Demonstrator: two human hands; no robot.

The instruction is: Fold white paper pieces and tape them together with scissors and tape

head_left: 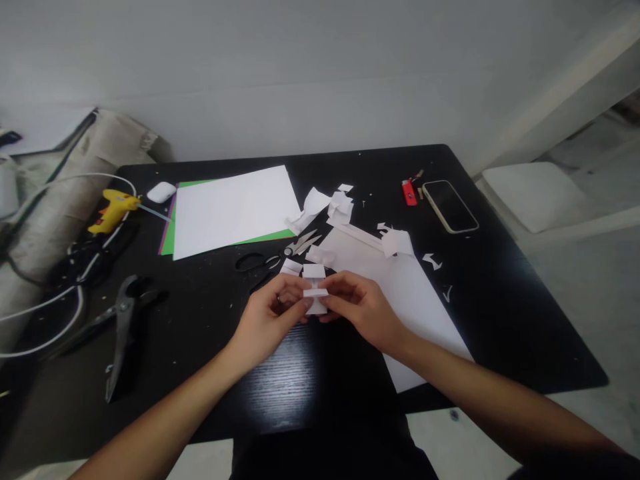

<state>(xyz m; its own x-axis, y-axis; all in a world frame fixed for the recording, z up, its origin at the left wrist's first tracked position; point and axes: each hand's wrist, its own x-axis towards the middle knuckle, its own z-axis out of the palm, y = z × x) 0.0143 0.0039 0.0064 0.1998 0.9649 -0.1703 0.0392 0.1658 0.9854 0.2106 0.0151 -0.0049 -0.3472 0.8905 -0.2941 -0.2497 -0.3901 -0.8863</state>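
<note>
Black and broad, one table [510, 327] spreads beneath both hands and out to either side of them. One pale seat [530, 193] stands past its edge, far to the right of the hands. Two large white sheets lie on the tabletop: one loose sheet [425, 313] passes under the right forearm, and one top sheet [235, 207] sits beyond the left hand, covering at least two coloured ones, a green sheet [169, 233] and a purple-edged one.

The two hands are close together. Left hand [265, 310] and right hand [367, 310] each pinch, between thumb and fingers, a side of some small folded white paper [315, 303] held between them; whether it is one piece or two, I cannot tell.

Well left of the left hand lies one pair of pliers [123, 313], and farther out from it one yellow glue gun [113, 210]. One phone [450, 207] rests beyond the right hand, off to its right. Just ahead of the left fingers is one pair of scissors [290, 251]. One white case [161, 193] sits beside the glue gun; one red lighter [409, 192] lies left of the phone. Smallest, at least six white paper scraps [433, 261] are scattered ahead of both hands and to the right.
</note>
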